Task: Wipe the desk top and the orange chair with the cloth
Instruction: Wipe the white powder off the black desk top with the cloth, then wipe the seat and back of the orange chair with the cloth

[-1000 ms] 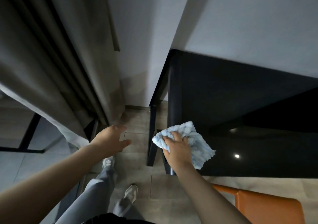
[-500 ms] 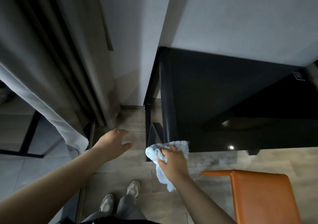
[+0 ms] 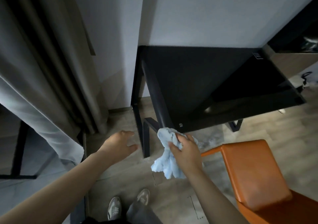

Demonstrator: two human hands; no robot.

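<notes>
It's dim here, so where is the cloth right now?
Head view: the blue cloth hangs from the right hand, just off the near left corner of the black desk, left of the orange chair.

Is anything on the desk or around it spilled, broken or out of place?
Nothing stands out. No spill or damage shows on the black desk top, the orange chair stands upright, and the right hand grips the blue cloth.

Seat of orange chair (image 3: 254, 172) (lower right) beyond the edge
</notes>
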